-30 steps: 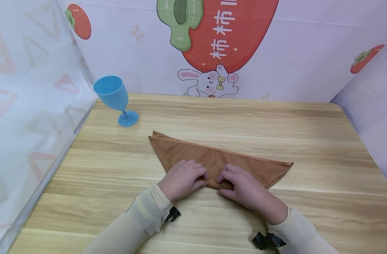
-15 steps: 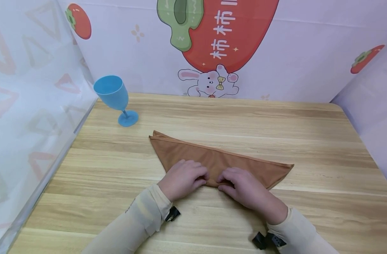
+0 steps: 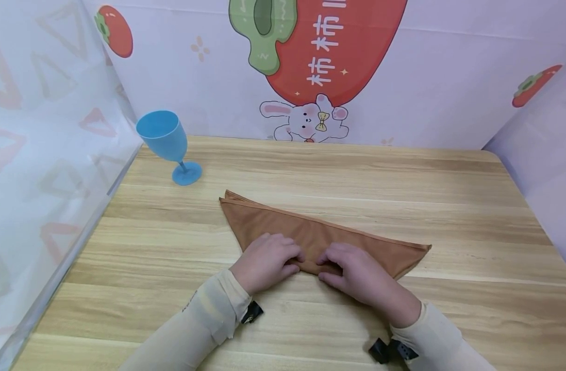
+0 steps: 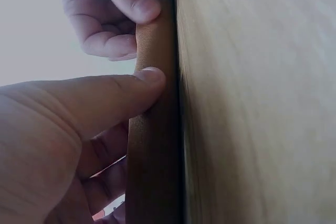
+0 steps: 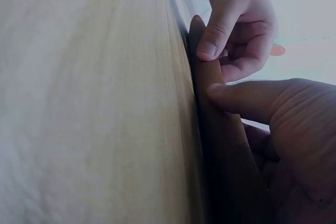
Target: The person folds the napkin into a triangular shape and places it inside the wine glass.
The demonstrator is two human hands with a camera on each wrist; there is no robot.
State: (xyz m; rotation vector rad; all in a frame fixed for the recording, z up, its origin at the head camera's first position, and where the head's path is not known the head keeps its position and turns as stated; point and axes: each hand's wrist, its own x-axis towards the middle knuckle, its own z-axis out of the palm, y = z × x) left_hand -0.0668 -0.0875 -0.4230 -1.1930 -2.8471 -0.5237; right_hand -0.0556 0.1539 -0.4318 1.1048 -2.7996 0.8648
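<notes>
Head view: the folded brown cloth [image 3: 329, 226] lies on the wooden table [image 3: 464, 196], its near edge partly covered by the left hand [image 3: 268, 262] and the right hand [image 3: 359, 270]. A blue goblet [image 3: 166, 140] stands beyond its left corner, apart; a printed backdrop [image 3: 422, 98] rises behind. Left wrist view: left hand nearly closed, pinching the cloth's edge. Right wrist view: right hand likewise, just beside it.

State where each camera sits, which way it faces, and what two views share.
Head: worn on the head, facing forward and down at the table, blue goblet and brown cloth; left hand, right hand and both sleeves show.
Left wrist: on that wrist, facing along the cloth's near edge; left hand close, right hand beyond.
Right wrist: on that wrist, facing the opposite way; right hand close, left hand beyond.
Wrist views share both hands pinching the cloth.
</notes>
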